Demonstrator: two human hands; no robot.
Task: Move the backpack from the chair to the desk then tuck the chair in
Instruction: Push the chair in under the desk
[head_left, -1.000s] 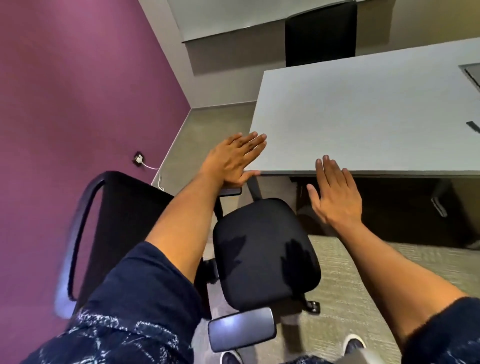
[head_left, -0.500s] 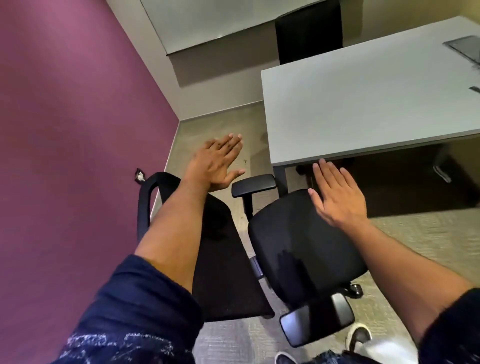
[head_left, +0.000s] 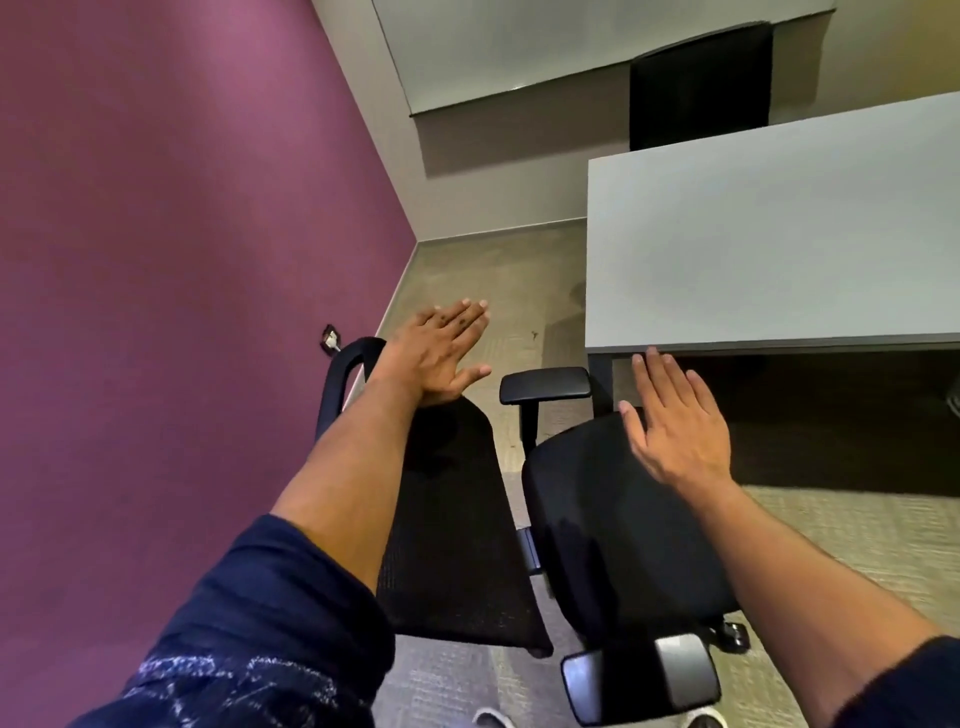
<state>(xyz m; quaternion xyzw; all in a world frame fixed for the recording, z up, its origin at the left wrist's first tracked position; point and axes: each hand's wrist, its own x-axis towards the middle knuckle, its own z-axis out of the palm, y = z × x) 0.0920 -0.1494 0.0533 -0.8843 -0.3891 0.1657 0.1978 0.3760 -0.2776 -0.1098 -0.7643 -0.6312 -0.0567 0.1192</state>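
Chair (head_left: 618, 525) has swung seat-side toward the table (head_left: 769, 249) over the last second, not yet under it; left hand (head_left: 441, 353) flat above the backrest, right hand (head_left: 675, 421) flat over the seat, both grips apart, empty; backpack nowhere in view.
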